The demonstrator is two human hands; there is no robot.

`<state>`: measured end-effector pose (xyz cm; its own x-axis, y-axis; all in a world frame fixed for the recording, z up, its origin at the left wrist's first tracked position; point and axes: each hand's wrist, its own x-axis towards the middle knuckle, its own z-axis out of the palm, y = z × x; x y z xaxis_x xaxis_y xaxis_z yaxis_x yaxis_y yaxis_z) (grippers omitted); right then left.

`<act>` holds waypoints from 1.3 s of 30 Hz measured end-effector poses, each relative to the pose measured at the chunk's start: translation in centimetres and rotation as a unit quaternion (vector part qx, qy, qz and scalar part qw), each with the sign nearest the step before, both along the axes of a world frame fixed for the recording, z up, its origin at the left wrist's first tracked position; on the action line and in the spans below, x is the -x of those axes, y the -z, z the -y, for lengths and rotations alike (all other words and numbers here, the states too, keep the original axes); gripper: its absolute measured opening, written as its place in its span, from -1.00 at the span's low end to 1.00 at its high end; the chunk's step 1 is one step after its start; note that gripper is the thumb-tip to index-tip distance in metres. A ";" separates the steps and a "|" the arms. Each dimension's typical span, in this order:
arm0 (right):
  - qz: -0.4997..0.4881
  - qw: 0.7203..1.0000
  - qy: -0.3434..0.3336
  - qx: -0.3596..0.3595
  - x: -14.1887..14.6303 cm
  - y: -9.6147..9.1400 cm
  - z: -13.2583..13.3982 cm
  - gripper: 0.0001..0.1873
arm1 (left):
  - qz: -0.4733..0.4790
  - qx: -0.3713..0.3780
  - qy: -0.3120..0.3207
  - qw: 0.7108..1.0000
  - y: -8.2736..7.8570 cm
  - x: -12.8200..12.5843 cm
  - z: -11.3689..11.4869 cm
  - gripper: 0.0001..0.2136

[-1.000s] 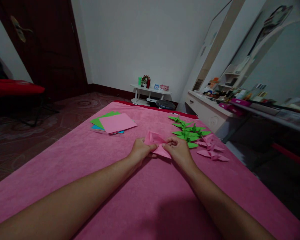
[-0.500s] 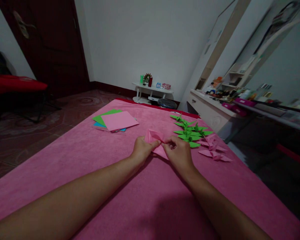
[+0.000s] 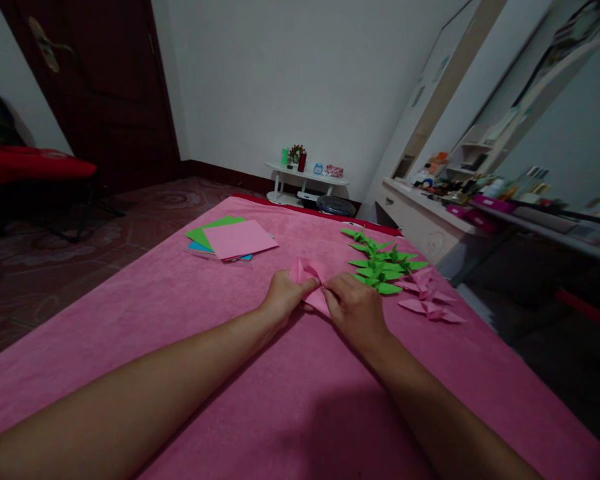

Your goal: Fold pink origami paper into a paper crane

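Observation:
A partly folded sheet of pink origami paper (image 3: 306, 269) is held between my two hands, just above or on the pink cloth. My left hand (image 3: 286, 293) grips its left side, thumb on top and fingers beneath. From the right, my right hand (image 3: 355, 301) pinches a fold near the paper's middle, its fingertips close to my left thumb. Right of my hands lie several green folded paper cranes (image 3: 380, 267). Beside them, nearer me, are pink paper cranes (image 3: 430, 308). Some of the paper is hidden behind my fingers.
A stack of square paper sheets (image 3: 243, 240), pink, green and blue, lies at the left on the pink cloth (image 3: 220, 407). Beyond the far edge stands a low white shelf (image 3: 307, 174). A cluttered dresser (image 3: 425, 213) is at the right, a red chair (image 3: 35, 165) at the left.
My right hand has turned slightly and its fingers have closed in more on the pink paper's fold. The paper's upper flap looks narrower. My left hand keeps its grip.

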<state>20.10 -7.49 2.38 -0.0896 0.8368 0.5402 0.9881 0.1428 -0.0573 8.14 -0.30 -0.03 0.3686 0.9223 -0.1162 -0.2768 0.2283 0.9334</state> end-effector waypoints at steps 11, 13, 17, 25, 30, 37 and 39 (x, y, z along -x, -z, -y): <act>-0.074 0.997 -0.023 0.001 -0.5 0.3 -0.4 -0.83 | 0.007 0.005 0.014 1.000 -0.3 0.2 0.2 -0.70; -0.079 0.997 -0.018 -0.004 -0.4 0.3 -0.5 -0.86 | 0.009 0.008 0.010 1.000 -0.4 0.2 0.2 -0.71; -0.077 0.997 -0.014 -0.023 -0.1 0.5 -0.3 -0.79 | 0.017 0.014 0.016 1.000 -0.3 0.2 0.2 -0.70; 0.027 1.000 0.002 -0.001 0.1 0.2 0.2 -0.76 | 0.002 0.016 0.005 1.000 -0.5 0.1 0.2 -0.81; 0.045 0.999 0.011 0.014 0.3 0.1 0.1 -0.75 | -0.008 0.006 -0.001 1.000 -0.3 -0.1 0.1 -0.84; 0.037 0.999 0.010 0.031 0.5 -0.1 0.1 -0.75 | -0.018 0.010 0.005 1.000 -0.3 -0.1 0.2 -0.83; 0.029 0.999 0.010 0.033 0.5 0.0 0.1 -0.75 | -0.015 0.006 0.008 1.000 -0.5 0.0 0.3 -0.81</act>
